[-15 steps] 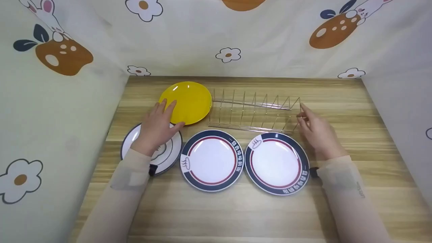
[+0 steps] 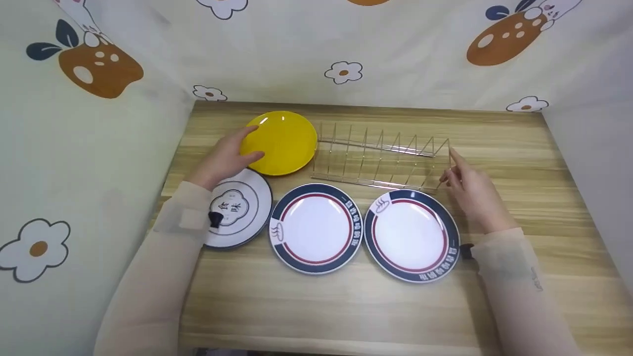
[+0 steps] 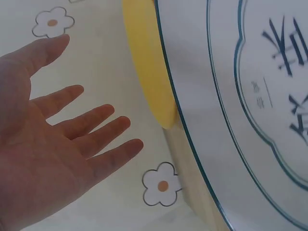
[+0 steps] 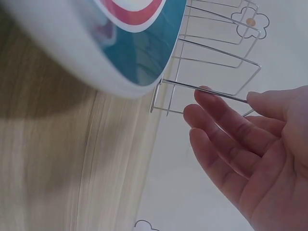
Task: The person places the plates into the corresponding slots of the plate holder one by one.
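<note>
At the left of the head view, my left hand [image 2: 225,157] is by the left edge of a yellow plate [image 2: 282,143], its thumb and fingers spread apart. The left wrist view shows that hand [image 3: 72,125] with nothing in its fingers, beside the yellow plate [image 3: 149,62] and a white plate with thin dark rings [image 3: 202,96]. My right hand [image 2: 474,193] pinches the right end wire of a metal wire dish rack [image 2: 366,158]. From the right wrist, thumb and fingers of the hand [image 4: 255,149] meet the rack's [image 4: 211,89] end wire.
Nearer me, two white plates with dark blue rims, a middle one [image 2: 316,228] and a right one [image 2: 410,235], lie side by side. The ringed white plate [image 2: 242,212] lies left of them, partly under my left forearm. Patterned cloth [image 2: 277,54] borders the wooden table [image 2: 346,311].
My left hand has shifted from over the yellow plate's lower left to its left edge, uncovering more of the ringed plate. The right hand stays on the rack. The head view has tilted slightly.
</note>
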Tool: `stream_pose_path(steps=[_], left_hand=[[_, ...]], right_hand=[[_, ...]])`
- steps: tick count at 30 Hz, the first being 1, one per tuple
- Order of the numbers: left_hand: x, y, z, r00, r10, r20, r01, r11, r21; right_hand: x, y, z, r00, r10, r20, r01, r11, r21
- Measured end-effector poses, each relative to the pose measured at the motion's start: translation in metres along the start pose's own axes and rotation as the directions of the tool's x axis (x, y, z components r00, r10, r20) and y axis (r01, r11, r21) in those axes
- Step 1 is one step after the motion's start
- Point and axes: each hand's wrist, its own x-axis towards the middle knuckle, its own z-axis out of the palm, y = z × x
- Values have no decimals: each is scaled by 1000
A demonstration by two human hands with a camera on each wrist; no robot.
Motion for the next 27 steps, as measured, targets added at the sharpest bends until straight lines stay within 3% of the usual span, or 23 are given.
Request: stream_pose_path(steps=[6,14,17,23,27], left_hand=[[16,-7,-15,999,-49,-3,48,997,-55],[32,-22,-24,978,-198,62,205,967,-152],[38,-27,-25,975,-207,80,218,962,-164],[49,-35,-21,983,-161,89,176,966,-189],[55,-42,-17,981,-161,105,180,963,-200]], right_hand=[[1,0,0,1000,17,7,-17,1000,6],[-1,-1,1,1000,28,8,-28,1000,5],[-1,-1,1,999,37,10,-37,999,3],[0,-2,2,999,33,5,-33,999,0],[0,-2,2,1000,7,-6,-7,1000,-5]])
